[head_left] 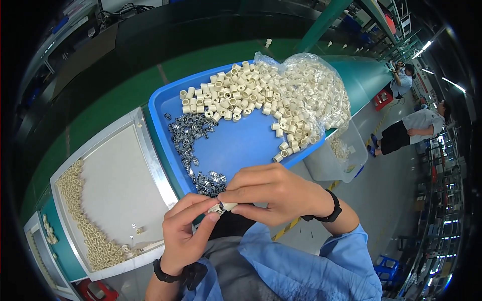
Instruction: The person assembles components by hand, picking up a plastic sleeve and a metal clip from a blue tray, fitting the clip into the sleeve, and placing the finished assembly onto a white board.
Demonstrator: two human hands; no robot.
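Seen from the small cream part (214, 208) with metal showing at its end, twelve o'clock being away from the body, the blue tray (231, 145) stands at twelve, probably so its stock is a short reach off. In it, metal clips (183, 138) lie toward eleven and cream sleeves (233, 93) from twelve to one, seemingly kept apart so either can be picked unmixed; the clear bag (321, 83) at one o'clock holds more sleeves. The white tray (118, 170) sits at nine, its small cream pieces (90, 228) heaped along the far-left side, perhaps to keep them together. The left hand (185, 227), at eight o'clock, pinches the cream part between thumb and forefinger; the right hand (268, 193), at three, grips a smooth cream piece (230, 206) against it. The two-handed pinch probably steadies such small things. Both lie between the fingertips, just below the blue tray's near edge; whether they are joined, I cannot tell.
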